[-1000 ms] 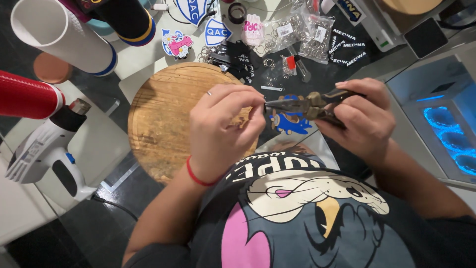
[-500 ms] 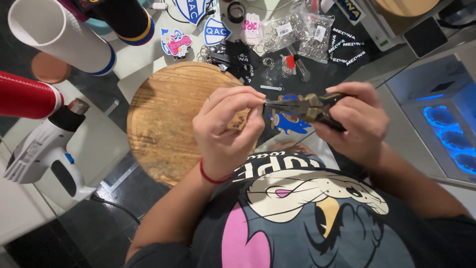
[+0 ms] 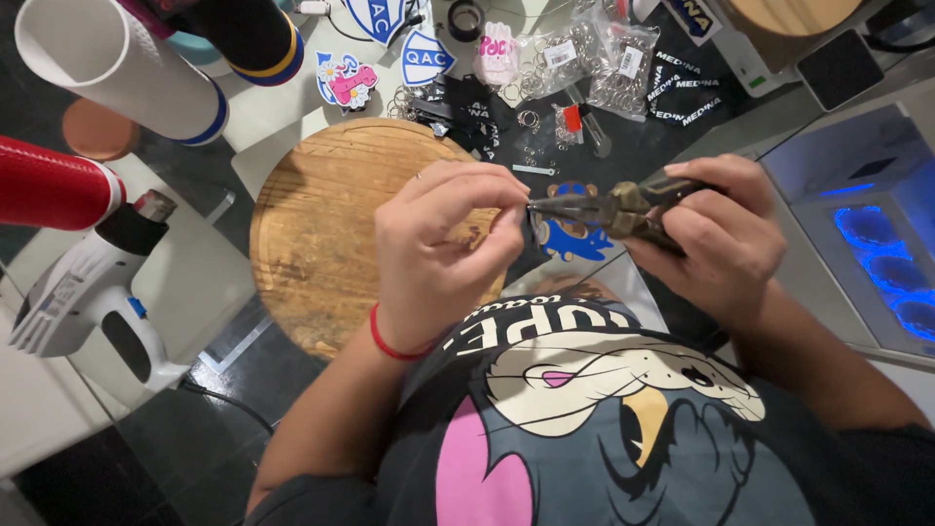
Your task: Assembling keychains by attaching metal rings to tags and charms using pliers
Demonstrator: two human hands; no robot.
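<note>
My right hand (image 3: 716, 229) grips a pair of dark pliers (image 3: 604, 207) whose jaws point left. My left hand (image 3: 443, 244), with a red band on the wrist, pinches a small metal ring (image 3: 535, 226) right at the plier tips. Both hands hover over the right edge of a round wooden board (image 3: 321, 224). A blue and orange flat charm (image 3: 575, 237) lies just under the pliers on the dark mat.
Bags of metal rings (image 3: 584, 54), shield-shaped charms (image 3: 424, 58) and a pink charm (image 3: 349, 83) lie at the far side. White (image 3: 117, 63) and red (image 3: 49, 185) rolls and a white heat gun (image 3: 83, 292) lie left. A machine with blue light (image 3: 877, 234) stands right.
My left hand has shifted slightly to the right, closing its fingertips on the ring at the plier tips. The right hand with the pliers stays almost still.
</note>
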